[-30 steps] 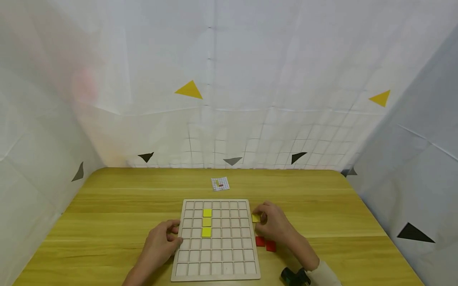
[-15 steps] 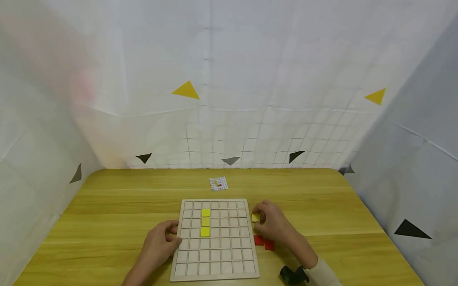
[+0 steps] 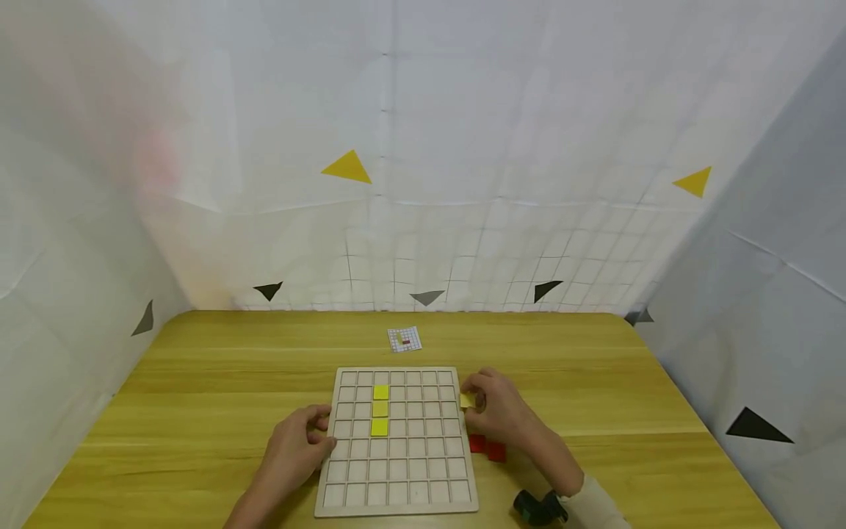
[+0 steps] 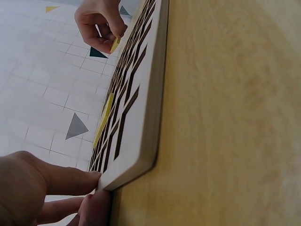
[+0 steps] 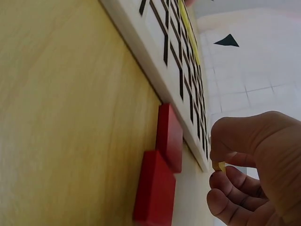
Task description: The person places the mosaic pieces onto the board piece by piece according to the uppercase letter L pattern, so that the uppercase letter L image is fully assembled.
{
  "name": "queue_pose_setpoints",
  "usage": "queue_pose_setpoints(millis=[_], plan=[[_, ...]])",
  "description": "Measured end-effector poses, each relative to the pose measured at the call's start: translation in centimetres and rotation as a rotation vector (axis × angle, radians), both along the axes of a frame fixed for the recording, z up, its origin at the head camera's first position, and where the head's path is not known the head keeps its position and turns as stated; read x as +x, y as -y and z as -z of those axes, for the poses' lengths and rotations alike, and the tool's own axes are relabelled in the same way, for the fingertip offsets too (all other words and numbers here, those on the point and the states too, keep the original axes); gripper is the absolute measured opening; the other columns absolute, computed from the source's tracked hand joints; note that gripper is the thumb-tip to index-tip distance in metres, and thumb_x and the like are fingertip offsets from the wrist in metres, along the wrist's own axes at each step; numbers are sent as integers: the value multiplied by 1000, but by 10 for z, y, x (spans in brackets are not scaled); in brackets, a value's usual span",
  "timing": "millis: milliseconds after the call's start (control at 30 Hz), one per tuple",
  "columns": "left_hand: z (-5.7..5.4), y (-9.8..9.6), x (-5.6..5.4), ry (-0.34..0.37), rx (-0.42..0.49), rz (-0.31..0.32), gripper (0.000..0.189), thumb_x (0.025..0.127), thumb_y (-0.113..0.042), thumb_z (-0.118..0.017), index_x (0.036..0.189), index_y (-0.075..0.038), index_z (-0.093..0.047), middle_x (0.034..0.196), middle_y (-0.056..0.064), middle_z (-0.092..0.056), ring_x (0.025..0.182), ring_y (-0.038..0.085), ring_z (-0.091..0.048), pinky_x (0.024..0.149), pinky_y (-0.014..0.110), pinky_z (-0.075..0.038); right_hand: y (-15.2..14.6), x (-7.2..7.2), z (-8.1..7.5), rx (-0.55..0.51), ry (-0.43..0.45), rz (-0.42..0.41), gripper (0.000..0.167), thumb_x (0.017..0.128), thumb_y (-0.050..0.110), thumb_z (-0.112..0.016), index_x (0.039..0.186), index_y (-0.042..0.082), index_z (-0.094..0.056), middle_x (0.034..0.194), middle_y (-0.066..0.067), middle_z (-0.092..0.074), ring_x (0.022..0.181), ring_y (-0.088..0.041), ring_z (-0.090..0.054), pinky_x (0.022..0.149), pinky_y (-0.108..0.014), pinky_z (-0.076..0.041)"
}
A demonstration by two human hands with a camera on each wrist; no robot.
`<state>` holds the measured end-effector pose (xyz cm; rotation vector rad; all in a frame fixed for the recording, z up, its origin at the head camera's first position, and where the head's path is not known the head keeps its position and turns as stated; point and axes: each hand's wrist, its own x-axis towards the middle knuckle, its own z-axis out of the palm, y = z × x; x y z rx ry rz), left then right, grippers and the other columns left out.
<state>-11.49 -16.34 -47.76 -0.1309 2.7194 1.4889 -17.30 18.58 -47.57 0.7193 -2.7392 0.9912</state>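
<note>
A pale wooden grid board (image 3: 399,470) lies on the table, with a column of three yellow tiles (image 3: 380,408) in its upper left part. My left hand (image 3: 294,448) holds the board's left edge, thumb and fingertips at the rim in the left wrist view. Between the thumb and fingers of my right hand (image 3: 502,413) is pinched a yellow tile (image 5: 219,166), just off the board's right edge. Two red tiles (image 5: 157,188) lie beside that edge, below this hand; in the right wrist view they touch each other at their corners.
A small printed card (image 3: 405,339) with a coloured grid pattern lies behind the board. Near the right sleeve rests a dark green object (image 3: 538,507). White sheets (image 3: 423,147) with yellow, grey and black triangles hang around the wooden table (image 3: 198,382).
My right hand has shifted slightly left toward the board with the yellow tile in its fingers. The left hand and the tiles on the board stay as they were.
</note>
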Motion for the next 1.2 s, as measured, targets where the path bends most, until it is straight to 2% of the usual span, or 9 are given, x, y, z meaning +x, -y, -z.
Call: queue_pose_setpoints(millis=[200,333,533,1000,1200], plan=[[-1,2,1,-3,22,11,50,78,4,-78,126,3,-63,98,6,-63,80,16,-64,52,29,-54,7,2,-4,-3,14,-21,28,71,-3,-73,96,8,-70,86,1,-54,71,-15,-52,59,-25,-47],[-1,1,1,1,33,14,50,78,5,-78,126,4,-63,98,6,-63,80,16,-63,52,29,-54,12,4,-7,12,29,-17,27,72,0,-75,97,8,-70,87,2,-53,72,-14,-52,60,-25,-48],[0,0,1,9,45,18,51,79,5,-77,127,4,-62,100,7,-62,80,16,-64,52,29,-54,19,6,-8,14,6,-36,28,72,0,-77,98,10,-70,88,3,-53,71,-13,-52,60,-24,-47],[0,0,0,-7,9,12,49,78,3,-77,125,3,-64,98,5,-63,79,15,-63,57,27,-54,38,9,-11,15,3,-111,29,72,-2,-71,99,8,-71,89,3,-54,72,-15,-51,61,-24,-45],[-2,1,1,-5,21,10,50,78,3,-78,126,3,-63,98,6,-63,79,15,-63,56,27,-54,46,10,-12,13,-7,-138,28,72,-2,-70,98,8,-71,89,1,-53,73,-18,-51,62,-24,-44]])
